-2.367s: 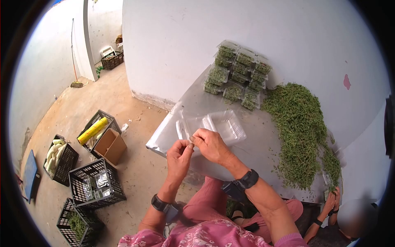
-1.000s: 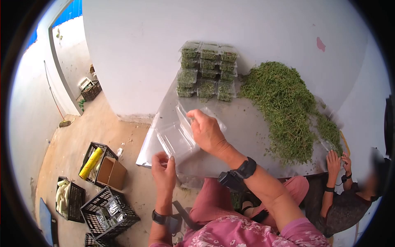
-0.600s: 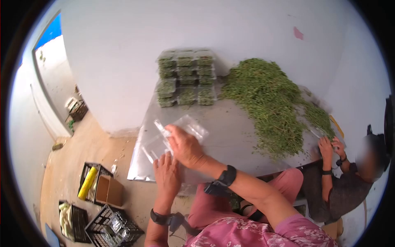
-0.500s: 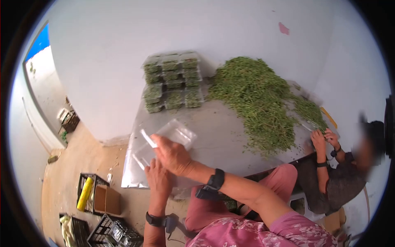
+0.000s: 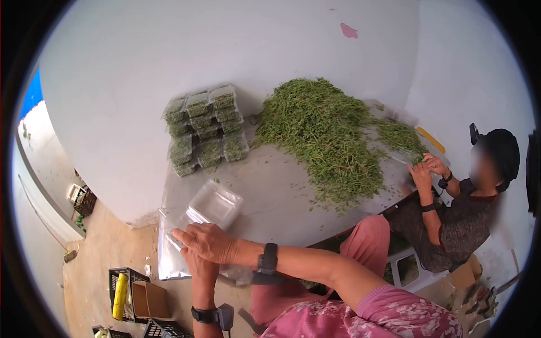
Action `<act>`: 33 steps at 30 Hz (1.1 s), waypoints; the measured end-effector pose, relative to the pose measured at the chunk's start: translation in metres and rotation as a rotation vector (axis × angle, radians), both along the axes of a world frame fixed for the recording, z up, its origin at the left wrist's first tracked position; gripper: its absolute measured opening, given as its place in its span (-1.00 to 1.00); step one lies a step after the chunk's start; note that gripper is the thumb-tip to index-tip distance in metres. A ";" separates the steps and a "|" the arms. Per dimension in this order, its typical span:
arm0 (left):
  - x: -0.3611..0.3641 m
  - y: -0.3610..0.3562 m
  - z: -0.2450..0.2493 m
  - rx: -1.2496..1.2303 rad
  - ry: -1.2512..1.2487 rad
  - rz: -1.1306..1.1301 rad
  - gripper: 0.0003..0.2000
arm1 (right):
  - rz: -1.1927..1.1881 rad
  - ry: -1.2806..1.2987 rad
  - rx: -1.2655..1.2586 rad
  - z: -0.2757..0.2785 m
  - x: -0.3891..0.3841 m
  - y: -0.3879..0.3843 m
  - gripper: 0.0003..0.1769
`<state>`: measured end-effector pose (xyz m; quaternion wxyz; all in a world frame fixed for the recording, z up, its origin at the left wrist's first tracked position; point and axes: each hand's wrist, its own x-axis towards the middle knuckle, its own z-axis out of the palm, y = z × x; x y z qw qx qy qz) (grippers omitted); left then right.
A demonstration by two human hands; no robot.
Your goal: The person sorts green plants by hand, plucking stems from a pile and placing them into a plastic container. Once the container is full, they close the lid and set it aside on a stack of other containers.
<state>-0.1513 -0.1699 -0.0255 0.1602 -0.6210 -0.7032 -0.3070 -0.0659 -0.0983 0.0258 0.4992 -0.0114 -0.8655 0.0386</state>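
A clear plastic container [image 5: 217, 204] lies open at the table's left front, its glinting edges stretching left toward my fingers. My right hand [image 5: 209, 242] reaches across my body, fingers closed at the near edge of this clear plastic. Beneath it is my left hand [image 5: 200, 269], its fingers mostly covered by the right hand. Beyond the container stand stacked clear boxes [image 5: 207, 149] filled with green sprigs. To the right of them spreads a large heap of cut green stems [image 5: 321, 135].
A co-worker's hands [image 5: 425, 169] handle greens at the table's [image 5: 270, 191] right end, beside a yellow strip [image 5: 431, 139]. On the floor at left are a black crate with a yellow roll [image 5: 119, 297] and a cardboard box [image 5: 151, 299]. A wall stands behind the table.
The view has turned, so the table's contents sit further left. My right hand has come down over the left hand, at the table's near left edge. The co-worker's hands remain at the greens.
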 end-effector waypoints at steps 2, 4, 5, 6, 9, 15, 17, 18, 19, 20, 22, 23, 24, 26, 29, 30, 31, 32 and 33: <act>0.000 -0.001 0.001 -0.033 0.031 0.007 -0.73 | 0.003 -0.058 -0.013 0.001 0.004 -0.001 -0.45; 0.001 -0.002 0.002 -0.065 0.063 0.012 -0.75 | 0.022 -0.080 -0.045 -0.005 0.007 0.002 -0.48; 0.001 -0.002 0.002 -0.082 0.079 0.014 -0.76 | 0.039 -0.072 -0.073 -0.017 0.007 0.008 -0.49; 0.002 -0.002 0.003 -0.098 0.095 0.016 -0.77 | 0.057 -0.065 -0.099 -0.023 0.008 0.011 -0.51; 0.006 -0.005 0.010 -0.176 0.167 0.035 -0.83 | -0.064 -0.123 -0.186 -0.035 0.013 0.021 -0.66; 0.005 0.000 0.006 -0.167 0.156 0.035 -0.82 | -0.068 -0.174 -0.422 -0.030 0.011 0.024 -0.91; 0.006 0.001 0.008 -0.190 0.165 0.047 -0.78 | -0.072 -0.126 -0.631 -0.019 0.008 0.031 -0.89; 0.005 0.002 0.006 -0.170 0.193 0.043 -0.69 | -0.065 -0.082 -0.694 -0.019 0.005 0.039 -0.88; 0.006 0.001 0.005 -0.171 0.207 0.047 -0.66 | -0.058 -0.037 -0.755 -0.019 0.003 0.046 -0.86; 0.006 0.001 0.005 -0.171 0.221 0.051 -0.62 | 0.027 0.074 -0.821 -0.020 0.004 0.053 -0.81; 0.009 0.003 0.006 -0.191 0.220 0.059 -0.58 | 0.098 0.072 -0.911 0.010 0.025 0.048 -0.80; 0.009 0.003 0.007 -0.214 0.206 0.063 -0.59 | 0.133 0.070 -0.957 0.026 0.036 0.044 -0.79; 0.010 0.004 0.007 -0.239 0.194 0.066 -0.59 | 0.160 0.102 -0.918 0.036 0.043 0.043 -0.79; 0.010 0.004 0.005 -0.220 0.215 0.065 -0.59 | 0.215 0.166 -0.842 0.050 0.055 0.042 -0.79; 0.007 0.007 0.000 -0.196 0.240 0.068 -0.59 | 0.210 0.183 -0.820 0.068 0.081 0.045 -0.84; 0.006 0.007 -0.002 -0.191 0.248 0.072 -0.59 | 0.199 0.171 -0.821 0.076 0.096 0.044 -0.85; 0.007 0.007 -0.002 -0.178 0.249 0.056 -0.60 | 0.197 0.186 -0.835 0.081 0.109 0.046 -0.84; 0.008 0.007 -0.001 -0.167 0.251 0.047 -0.61 | 0.204 0.199 -0.852 0.083 0.120 0.047 -0.84; 0.006 0.006 0.001 -0.161 0.254 0.049 -0.63 | 0.221 0.209 -0.873 0.085 0.129 0.049 -0.84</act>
